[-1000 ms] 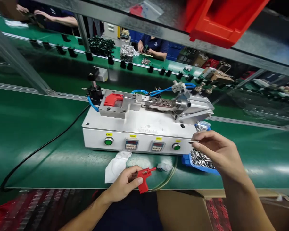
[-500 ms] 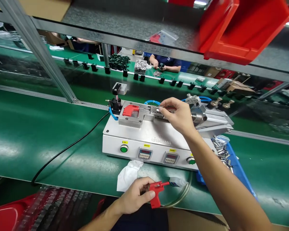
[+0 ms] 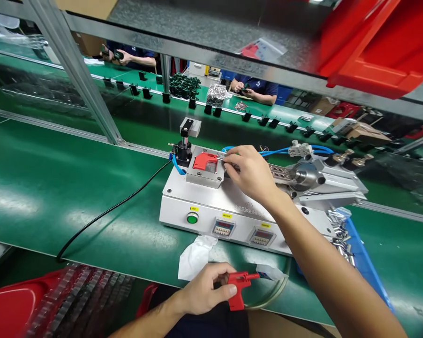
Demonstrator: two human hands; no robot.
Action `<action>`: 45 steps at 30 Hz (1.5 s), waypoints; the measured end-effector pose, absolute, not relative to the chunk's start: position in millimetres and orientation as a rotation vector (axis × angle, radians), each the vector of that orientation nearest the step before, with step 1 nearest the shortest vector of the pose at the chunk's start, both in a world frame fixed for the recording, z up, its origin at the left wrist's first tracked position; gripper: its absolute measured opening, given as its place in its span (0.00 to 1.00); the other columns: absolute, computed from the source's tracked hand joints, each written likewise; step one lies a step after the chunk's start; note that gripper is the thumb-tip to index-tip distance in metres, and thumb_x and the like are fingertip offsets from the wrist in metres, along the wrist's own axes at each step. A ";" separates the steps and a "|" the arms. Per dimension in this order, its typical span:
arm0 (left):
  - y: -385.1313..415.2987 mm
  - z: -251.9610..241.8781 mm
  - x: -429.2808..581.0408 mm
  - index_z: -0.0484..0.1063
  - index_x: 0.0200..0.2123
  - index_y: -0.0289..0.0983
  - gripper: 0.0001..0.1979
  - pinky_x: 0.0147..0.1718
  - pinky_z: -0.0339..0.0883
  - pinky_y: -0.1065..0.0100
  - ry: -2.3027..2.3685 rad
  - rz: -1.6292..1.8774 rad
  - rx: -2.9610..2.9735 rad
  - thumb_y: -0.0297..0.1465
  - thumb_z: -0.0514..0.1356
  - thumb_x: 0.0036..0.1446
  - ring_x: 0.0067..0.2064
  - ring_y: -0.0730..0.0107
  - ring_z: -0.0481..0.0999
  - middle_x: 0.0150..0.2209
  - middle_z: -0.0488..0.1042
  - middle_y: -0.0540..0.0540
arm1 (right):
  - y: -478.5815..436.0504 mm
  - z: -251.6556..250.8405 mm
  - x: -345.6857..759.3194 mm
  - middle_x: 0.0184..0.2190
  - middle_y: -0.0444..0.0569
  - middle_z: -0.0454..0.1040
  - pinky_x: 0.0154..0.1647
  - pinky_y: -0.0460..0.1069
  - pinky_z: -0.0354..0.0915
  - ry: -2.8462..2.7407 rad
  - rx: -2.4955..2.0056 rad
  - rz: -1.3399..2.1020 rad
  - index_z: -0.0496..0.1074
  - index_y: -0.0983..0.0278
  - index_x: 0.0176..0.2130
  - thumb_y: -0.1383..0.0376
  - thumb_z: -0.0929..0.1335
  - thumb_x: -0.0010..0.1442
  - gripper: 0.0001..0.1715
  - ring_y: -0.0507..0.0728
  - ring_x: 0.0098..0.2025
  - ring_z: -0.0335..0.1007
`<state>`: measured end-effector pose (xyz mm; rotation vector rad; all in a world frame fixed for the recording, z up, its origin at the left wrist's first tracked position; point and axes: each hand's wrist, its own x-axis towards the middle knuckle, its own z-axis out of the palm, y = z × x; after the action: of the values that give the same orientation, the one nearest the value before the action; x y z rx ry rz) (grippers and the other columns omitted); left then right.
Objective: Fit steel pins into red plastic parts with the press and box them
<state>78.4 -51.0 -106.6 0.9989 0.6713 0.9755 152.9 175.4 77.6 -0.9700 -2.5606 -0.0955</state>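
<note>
My left hand (image 3: 206, 288) is closed around a small red plastic part (image 3: 240, 284) at the near edge of the green belt. My right hand (image 3: 248, 171) reaches over the silver press machine (image 3: 232, 206), its fingers pinched on a thin metal pin at the fixture, right beside the red part (image 3: 205, 161) seated there. The pin is mostly hidden by my fingers.
A blue tray (image 3: 364, 260) of metal pins lies right of the machine. A white cloth (image 3: 195, 256) lies in front of it. A black cable (image 3: 106, 216) runs left across the belt. Red bins (image 3: 383, 47) sit overhead. Other people work behind the far conveyor.
My right hand carried the pin from the blue tray to the machine, then slid left toward the seated red part. My left hand stayed closed on its red part.
</note>
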 end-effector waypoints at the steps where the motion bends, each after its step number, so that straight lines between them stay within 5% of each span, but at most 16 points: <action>1: -50.6 -106.1 78.1 0.75 0.42 0.32 0.28 0.34 0.59 0.70 0.676 0.974 1.009 0.54 0.66 0.61 0.33 0.71 0.65 0.32 0.69 0.49 | 173.9 78.2 151.7 0.47 0.58 0.80 0.49 0.60 0.68 -2.583 -0.976 -0.113 0.83 0.66 0.41 0.68 0.64 0.69 0.16 0.68 0.51 0.70; 20: -50.8 -110.7 82.2 0.76 0.42 0.33 0.27 0.35 0.61 0.69 0.712 1.005 1.032 0.54 0.67 0.60 0.34 0.69 0.67 0.33 0.71 0.46 | 175.3 93.8 99.8 0.51 0.60 0.74 0.46 0.55 0.65 -2.821 -1.158 -0.106 0.76 0.69 0.45 0.77 0.65 0.66 0.12 0.65 0.50 0.68; 29: -52.7 -108.0 80.2 0.77 0.41 0.34 0.28 0.37 0.64 0.67 0.785 0.981 1.060 0.55 0.66 0.60 0.35 0.67 0.69 0.33 0.73 0.45 | 158.1 107.2 137.8 0.47 0.55 0.74 0.47 0.56 0.67 -2.445 -0.962 0.038 0.74 0.64 0.45 0.71 0.64 0.69 0.09 0.63 0.48 0.71; 41: -64.2 -158.1 80.7 0.81 0.48 0.40 0.26 0.45 0.73 0.63 0.946 0.755 1.102 0.53 0.71 0.55 0.43 0.56 0.76 0.45 0.78 0.41 | 114.0 42.4 254.3 0.41 0.53 0.80 0.37 0.53 0.72 -2.479 -0.962 -0.075 0.74 0.62 0.43 0.66 0.63 0.73 0.10 0.60 0.40 0.78; 45: -62.6 -170.5 83.2 0.83 0.42 0.39 0.26 0.44 0.74 0.61 0.918 0.732 1.107 0.53 0.74 0.50 0.40 0.55 0.77 0.40 0.78 0.40 | 118.3 36.6 257.0 0.41 0.53 0.81 0.40 0.54 0.73 -2.466 -0.943 -0.030 0.74 0.61 0.43 0.66 0.64 0.73 0.09 0.61 0.41 0.78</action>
<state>83.2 -62.6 -170.5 1.1071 0.9185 0.7323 257.0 118.3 36.6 -0.9427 -2.4663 -0.0298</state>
